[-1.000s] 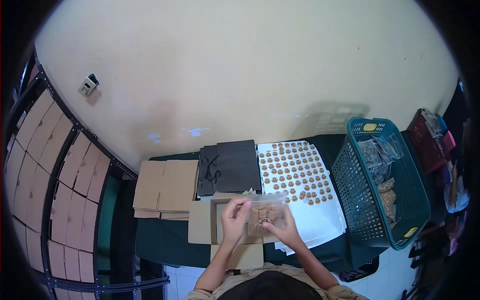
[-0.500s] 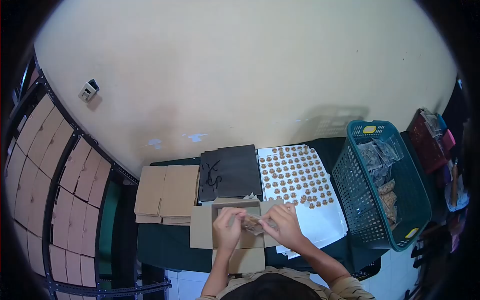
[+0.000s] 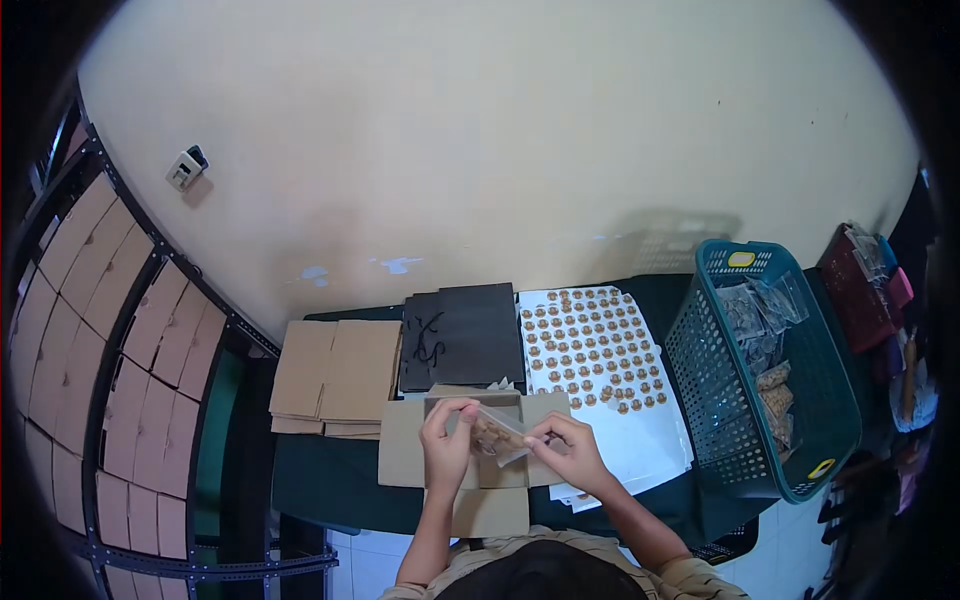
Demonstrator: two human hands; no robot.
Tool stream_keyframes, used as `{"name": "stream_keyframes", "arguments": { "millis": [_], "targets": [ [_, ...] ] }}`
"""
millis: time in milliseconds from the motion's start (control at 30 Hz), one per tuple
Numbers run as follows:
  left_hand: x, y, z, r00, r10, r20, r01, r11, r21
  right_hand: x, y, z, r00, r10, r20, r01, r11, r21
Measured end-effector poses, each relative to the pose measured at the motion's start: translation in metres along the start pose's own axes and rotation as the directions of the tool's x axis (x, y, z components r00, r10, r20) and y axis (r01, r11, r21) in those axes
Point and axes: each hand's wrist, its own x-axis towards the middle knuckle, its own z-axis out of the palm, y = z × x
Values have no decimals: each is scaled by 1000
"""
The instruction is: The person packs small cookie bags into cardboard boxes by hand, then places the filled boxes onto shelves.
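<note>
Between my two hands is a small clear plastic bag [image 3: 497, 437] with brownish contents I cannot make out. My left hand [image 3: 447, 440] pinches its left upper edge, and my right hand [image 3: 568, 452] pinches its right side. Right below the bag stands an open cardboard box [image 3: 490, 500], its flaps folded outward to the left, right and front. The bag and my hands hide much of the box's inside.
Flat cardboard pieces [image 3: 350, 365] lie to the left, beside black sheets [image 3: 475, 340]. White sheets of round brown stickers [image 3: 590, 345] lie to the right. A green basket [image 3: 715, 390] holds plastic packets. Shelves of boxes [image 3: 130, 380] stand at far left.
The bag has turned and now hangs tilted, showing more of its side. My left hand has risen slightly toward its top; my right hand has shifted a little lower.
</note>
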Motion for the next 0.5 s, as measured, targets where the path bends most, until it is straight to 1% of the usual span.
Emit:
{"name": "stream_keyframes", "arguments": {
  "millis": [33,67,133,167,200,233,267,333,367,400,433,467,500],
  "targets": [
    [-1,0,3,999,36,10,-37,999,26,-3,4,3,995,91,-50,-84,989,124],
    [-6,2,9,999,35,8,-35,999,26,-5,8,5,978,189,-88,-162,955,249],
    [-18,9,21,962,271,-45,-259,950,176,-8,14,7,972,210,-107,-176,949,263],
    [-26,15,20,942,319,108,-335,921,197,-8,15,7,961,254,-111,-193,901,388],
    [-33,16,23,942,319,104,-334,922,197,-8,17,8,949,298,-108,-205,838,506],
    [-39,16,29,943,276,186,-309,935,175,-10,20,11,936,346,-66,-249,782,572],
    [-45,15,32,935,232,267,-280,948,155,-11,19,13,936,347,-61,-253,781,571],
    [-49,8,31,943,227,243,-267,953,144,-12,19,16,974,201,-101,-125,857,500],
    [-50,7,30,949,227,220,-255,961,109,-13,19,12,983,170,-75,-134,929,346],
    [-50,6,29,954,226,195,-244,967,73,-12,15,11,983,170,-68,-136,928,346],
    [-50,1,30,967,196,162,-199,980,3,-11,11,9,994,42,-101,-29,991,132],
    [-50,0,29,969,193,157,-197,980,7,-11,7,8,990,-91,-106,82,993,-88],
    [-49,0,27,973,156,170,-156,988,-15,-11,5,9,987,-73,-145,46,982,-184]
  ]
}}
